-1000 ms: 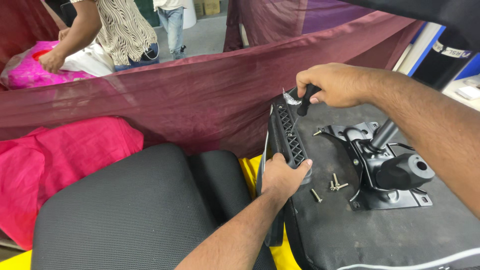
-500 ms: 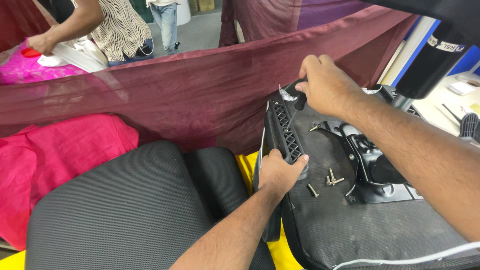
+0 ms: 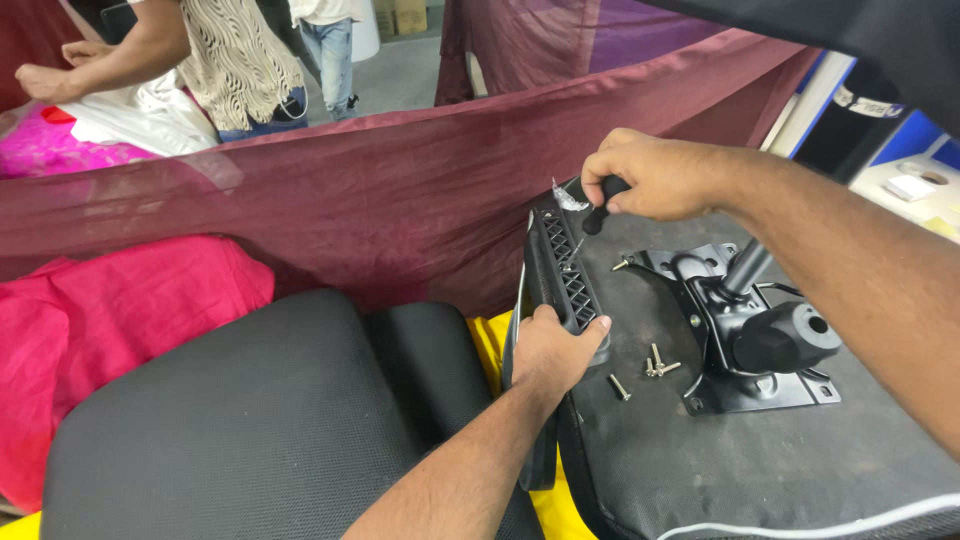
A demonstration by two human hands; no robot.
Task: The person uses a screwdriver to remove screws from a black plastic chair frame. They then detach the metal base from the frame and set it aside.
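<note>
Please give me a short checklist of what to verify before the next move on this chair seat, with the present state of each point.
1. Left hand grips the slotted plastic bracket at the seat edge: ok.
2. Right hand holds the black tool handle: ok.
3. Tool tip seated on a fastener: cannot tell, the hand hides it.
4. Loose screws lie on the seat underside, within reach: ok.
5. Metal mechanism plate lies flat on the seat: ok.
6. Plate fully fastened: cannot tell.
</note>
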